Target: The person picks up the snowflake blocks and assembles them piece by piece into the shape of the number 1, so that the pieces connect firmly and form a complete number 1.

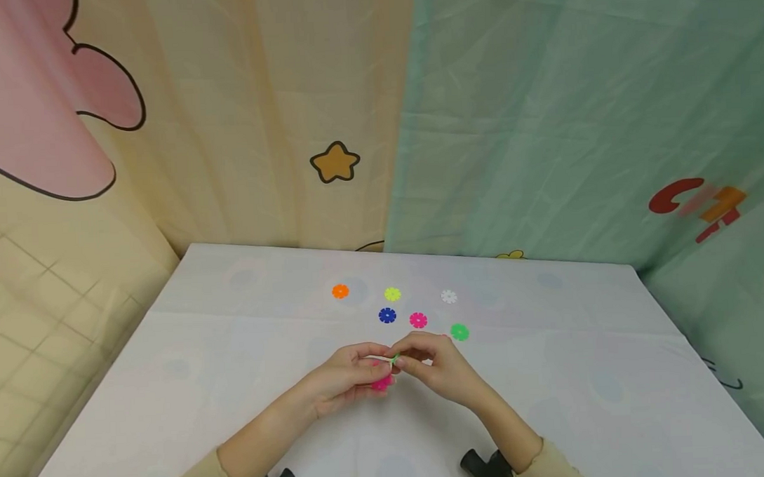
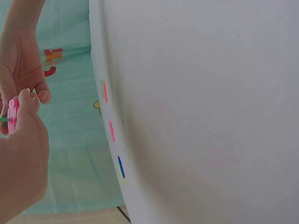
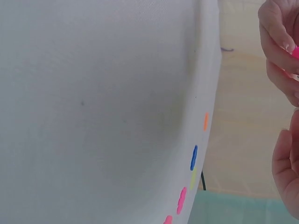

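Both hands meet above the front-middle of the table. My left hand (image 1: 345, 377) holds a bright pink notched plastic disc (image 1: 381, 384) between thumb and fingers. With thumb and fingertips, my right hand (image 1: 438, 366) pinches a thin green disc (image 1: 395, 359), seen nearly edge-on. In the left wrist view the green disc (image 2: 4, 119) sticks out from the face of the pink disc (image 2: 13, 115); whether their slots are joined cannot be told. Only a sliver of pink (image 3: 295, 52) shows between the fingers in the right wrist view.
Beyond the hands lie orange (image 1: 340, 291), yellow (image 1: 392, 293), white (image 1: 449, 296), blue (image 1: 387, 315), pink (image 1: 418, 320) and green (image 1: 460, 332) discs. A reddish edge peeks out behind the right hand. The white-covered table (image 1: 235, 384) ends at printed curtains (image 1: 510, 122).
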Available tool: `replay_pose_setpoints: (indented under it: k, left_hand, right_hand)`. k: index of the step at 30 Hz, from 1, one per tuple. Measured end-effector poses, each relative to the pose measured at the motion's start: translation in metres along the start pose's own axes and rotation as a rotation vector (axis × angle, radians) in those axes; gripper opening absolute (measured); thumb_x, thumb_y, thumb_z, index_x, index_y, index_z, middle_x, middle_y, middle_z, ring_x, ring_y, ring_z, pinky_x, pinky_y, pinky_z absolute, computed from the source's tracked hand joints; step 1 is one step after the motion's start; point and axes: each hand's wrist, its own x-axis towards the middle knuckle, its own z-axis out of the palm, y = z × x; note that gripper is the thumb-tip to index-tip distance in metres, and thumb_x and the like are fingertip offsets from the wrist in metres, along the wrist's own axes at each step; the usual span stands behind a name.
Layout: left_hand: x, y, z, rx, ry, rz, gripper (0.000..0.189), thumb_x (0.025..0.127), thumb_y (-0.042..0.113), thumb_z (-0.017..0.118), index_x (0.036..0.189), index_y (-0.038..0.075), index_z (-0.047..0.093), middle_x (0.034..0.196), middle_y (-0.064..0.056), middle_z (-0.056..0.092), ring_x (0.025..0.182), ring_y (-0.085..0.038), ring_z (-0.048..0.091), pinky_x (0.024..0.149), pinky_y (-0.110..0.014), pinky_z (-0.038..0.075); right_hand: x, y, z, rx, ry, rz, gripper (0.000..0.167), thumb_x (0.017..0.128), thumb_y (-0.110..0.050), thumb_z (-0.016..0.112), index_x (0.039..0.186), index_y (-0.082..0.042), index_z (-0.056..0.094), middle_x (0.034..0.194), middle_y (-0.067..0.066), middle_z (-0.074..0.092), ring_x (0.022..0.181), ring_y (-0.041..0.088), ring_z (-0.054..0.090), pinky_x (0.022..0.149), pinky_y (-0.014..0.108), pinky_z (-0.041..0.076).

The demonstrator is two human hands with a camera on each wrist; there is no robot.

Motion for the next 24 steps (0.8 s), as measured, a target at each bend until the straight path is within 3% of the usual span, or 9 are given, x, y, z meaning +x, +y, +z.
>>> replay_pose_setpoints:
  k: [9,14,19,24]
  left_hand:
    - [-0.001,-0.003,-0.001,0.050,0.018,-0.012,0.045,0.091,0.012,0.061,0.127,-0.009,0.045,0.114,-0.018,0.063,0.090,-0.016,0.064,0.081,-0.030,0.052]
    - [-0.001,-0.005,-0.003,0.071,0.011,-0.005,0.049,0.089,0.012,0.064,0.129,-0.008,0.046,0.114,-0.019,0.062,0.091,-0.017,0.064,0.081,-0.030,0.052]
    - [-0.001,-0.005,-0.003,0.137,-0.001,0.022,0.048,0.088,0.012,0.065,0.129,-0.006,0.048,0.108,-0.012,0.065,0.091,-0.016,0.063,0.081,-0.030,0.052]
    - [-0.002,-0.003,-0.001,0.176,0.009,0.029,0.046,0.088,0.013,0.065,0.128,-0.005,0.049,0.105,-0.010,0.065,0.096,-0.020,0.063,0.080,-0.031,0.052]
  right_hand:
    - [-0.002,0.001,-0.005,-0.014,0.010,0.067,0.014,0.091,-0.015,0.061,0.102,-0.008,0.067,0.097,0.003,0.067,0.087,0.015,0.062,0.078,0.030,0.052]
    - [-0.005,0.003,-0.013,-0.029,0.022,0.133,0.018,0.091,-0.018,0.061,0.105,-0.006,0.065,0.100,0.007,0.065,0.086,0.017,0.061,0.076,0.029,0.052]
    - [-0.008,0.009,-0.026,-0.002,0.049,0.169,0.019,0.091,-0.015,0.060,0.106,-0.004,0.064,0.103,0.020,0.061,0.087,0.032,0.061,0.075,0.030,0.053]
    - [-0.012,0.013,-0.041,0.005,0.084,0.207,0.017,0.091,-0.013,0.060,0.106,-0.006,0.064,0.103,0.021,0.061,0.089,0.042,0.058,0.077,0.032,0.053]
